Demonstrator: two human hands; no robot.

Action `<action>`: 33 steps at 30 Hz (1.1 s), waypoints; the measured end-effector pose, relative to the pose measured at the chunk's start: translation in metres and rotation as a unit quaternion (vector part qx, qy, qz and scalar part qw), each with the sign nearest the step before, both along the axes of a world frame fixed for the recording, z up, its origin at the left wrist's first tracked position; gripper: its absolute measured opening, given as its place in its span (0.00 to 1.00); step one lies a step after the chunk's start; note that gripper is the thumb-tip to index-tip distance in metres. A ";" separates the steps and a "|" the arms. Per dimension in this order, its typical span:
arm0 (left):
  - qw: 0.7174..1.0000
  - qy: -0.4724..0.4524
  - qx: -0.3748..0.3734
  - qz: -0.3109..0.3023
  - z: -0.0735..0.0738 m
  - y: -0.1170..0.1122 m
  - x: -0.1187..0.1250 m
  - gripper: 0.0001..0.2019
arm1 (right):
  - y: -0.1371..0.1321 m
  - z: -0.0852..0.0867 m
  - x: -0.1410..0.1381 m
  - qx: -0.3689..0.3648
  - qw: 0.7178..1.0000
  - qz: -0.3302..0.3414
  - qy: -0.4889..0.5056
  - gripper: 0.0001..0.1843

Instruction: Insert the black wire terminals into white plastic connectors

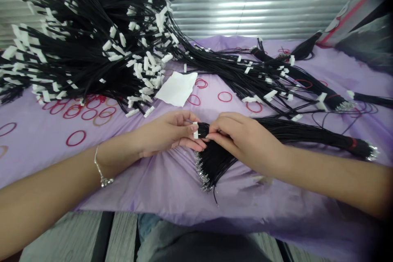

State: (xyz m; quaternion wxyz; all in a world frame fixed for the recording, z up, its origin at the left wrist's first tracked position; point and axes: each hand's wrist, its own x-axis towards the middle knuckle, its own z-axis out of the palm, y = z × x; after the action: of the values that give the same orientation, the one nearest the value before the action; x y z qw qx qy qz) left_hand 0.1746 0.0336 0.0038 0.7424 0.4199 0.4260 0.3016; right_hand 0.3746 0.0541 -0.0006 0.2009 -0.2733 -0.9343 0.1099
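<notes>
My left hand (181, 131) pinches a white connector (195, 130) at the end of some black wires. Close beside it, my right hand (230, 133) closes its fingers round the same black wires (203, 129), just behind the connector. Under both hands fans a bundle of black wires (219, 161) with bare metal tips (202, 174) along its left edge. To the right lies a long black wire bundle (313, 131), tied with a red band (353, 144) near its metal-tipped end. My fingers hide part of the held wires.
A big heap of black wires with white connectors (92, 49) rises at the back left. Red rubber bands (76, 138) and a white paper piece (178, 89) lie on the purple cloth (138, 188). More wires (239, 69) spread behind my hands; slatted metal (230, 0) stands at the back.
</notes>
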 end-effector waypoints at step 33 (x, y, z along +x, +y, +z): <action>0.996 0.065 0.050 0.019 0.006 -0.002 0.008 0.03 | 0.008 -0.002 -0.004 0.145 0.988 0.060 -0.009 0.09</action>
State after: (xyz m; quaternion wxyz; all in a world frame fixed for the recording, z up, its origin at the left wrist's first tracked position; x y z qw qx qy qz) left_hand 0.1823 0.0312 0.0096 0.6857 0.4669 0.4654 0.3087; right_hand 0.3703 0.0620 -0.0026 0.2227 -0.1860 -0.9568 -0.0175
